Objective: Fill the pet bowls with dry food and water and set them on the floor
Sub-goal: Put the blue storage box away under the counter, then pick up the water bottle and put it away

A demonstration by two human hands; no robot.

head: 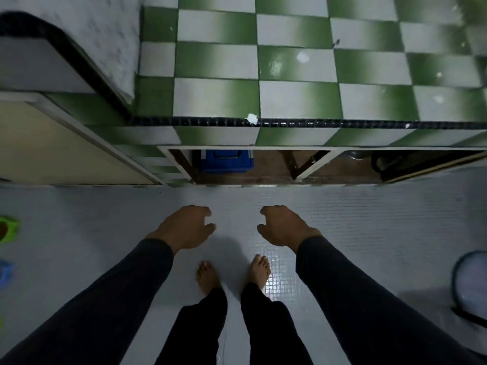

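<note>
The person stands barefoot on a pale floor (369, 219) of tiny square tiles, facing a counter (290, 101) topped with green and white checked tiles and edged with a black beaded strip. Both arms, in dark sleeves, reach forward and down, level with each other.

The left hand (184, 229) hangs palm down with its fingers loosely curled; its grip is released and holds nothing. The right hand (283, 226) mirrors it a short gap away, fingers likewise slack and curled inward, grasping nothing. Neither hand touches the counter or anything else.

At the far left edge of the floor sit two small coloured things, a green bowl-like shape (8, 229) with a dark centre and, just below it, a blue one (5, 272). Both are cut off by the frame and blurred, so I cannot tell whether they are the pet bowls or what is in them. They lie well apart from the left hand, off to its outer side, and further still from the right.

Under the counter, an open compartment shows a blue box (225, 160) with a handle. To its left stands a cream cabinet door (52, 143). At the right edge, a round dark-rimmed object (471, 277) rests on the floor, blurred.
</note>
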